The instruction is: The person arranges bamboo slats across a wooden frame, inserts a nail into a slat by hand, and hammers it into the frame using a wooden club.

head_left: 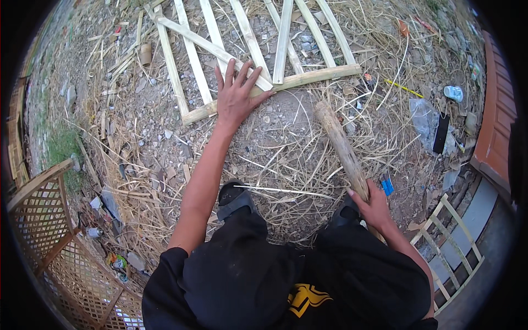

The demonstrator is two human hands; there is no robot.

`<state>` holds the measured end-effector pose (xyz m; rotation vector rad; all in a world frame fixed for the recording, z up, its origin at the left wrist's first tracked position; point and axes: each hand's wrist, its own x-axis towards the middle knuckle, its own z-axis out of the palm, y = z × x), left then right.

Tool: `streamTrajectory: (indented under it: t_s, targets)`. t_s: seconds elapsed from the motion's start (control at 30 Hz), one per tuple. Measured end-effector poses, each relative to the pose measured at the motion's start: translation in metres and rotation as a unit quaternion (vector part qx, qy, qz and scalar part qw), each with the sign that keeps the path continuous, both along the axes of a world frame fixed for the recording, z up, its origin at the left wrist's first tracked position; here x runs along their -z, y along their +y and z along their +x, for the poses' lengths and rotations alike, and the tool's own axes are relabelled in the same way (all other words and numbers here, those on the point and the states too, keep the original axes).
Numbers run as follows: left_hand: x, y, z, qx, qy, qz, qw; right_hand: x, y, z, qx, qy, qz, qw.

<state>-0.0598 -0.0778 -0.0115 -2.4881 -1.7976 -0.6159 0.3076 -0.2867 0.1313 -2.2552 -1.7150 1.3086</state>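
A frame of pale split bamboo strips (191,59) lies flat on the ground ahead of me. Its near edge is a thicker bamboo crossbar (319,75). My left hand (236,98) rests on that crossbar with fingers spread, its fingertips by the lower end of a slanting strip (212,48). Off to the right, my right hand (374,208) is wrapped round a thick round wooden stick (342,144). The stick points away from me, its far end a little short of the crossbar and apart from it.
A wooden lattice panel (41,220) stands at the left. At the right are a small bamboo grid (452,245), a reddish-brown ridged panel (492,121), a clear plastic bag (423,118) and a crumpled can (453,93). Bamboo shavings (275,165) litter the stony ground between my sandalled feet.
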Motion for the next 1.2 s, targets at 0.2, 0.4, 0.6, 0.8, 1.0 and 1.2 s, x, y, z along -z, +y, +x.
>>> streamTrajectory:
  t_s: [0.2, 0.4, 0.6, 0.8, 1.0, 1.2]
  targets:
    - [-0.008, 0.004, -0.002, 0.017, -0.032, 0.005, 0.999, 0.002, 0.001, -0.004, 0.006, 0.008, 0.006, 1.0]
    - [-0.009, 0.003, -0.001, 0.017, -0.053, -0.016, 0.998, 0.002, 0.002, -0.006, 0.017, 0.019, 0.002, 1.0]
    - [-0.006, 0.005, -0.004, 0.022, -0.081, -0.024, 0.996, 0.005, 0.001, -0.007, 0.012, 0.016, -0.009, 1.0]
    - [-0.009, 0.006, 0.0, 0.018, -0.054, -0.025, 0.998, 0.014, -0.005, -0.002, -0.019, -0.004, -0.048, 0.999]
    - [-0.008, 0.006, -0.002, 0.02, -0.052, -0.024, 0.998, 0.03, -0.004, -0.012, -0.088, -0.038, 0.008, 0.995]
    - [-0.013, 0.005, -0.002, 0.016, -0.062, -0.039, 0.997, 0.021, 0.009, -0.02, -0.165, -0.1, 0.059, 0.979]
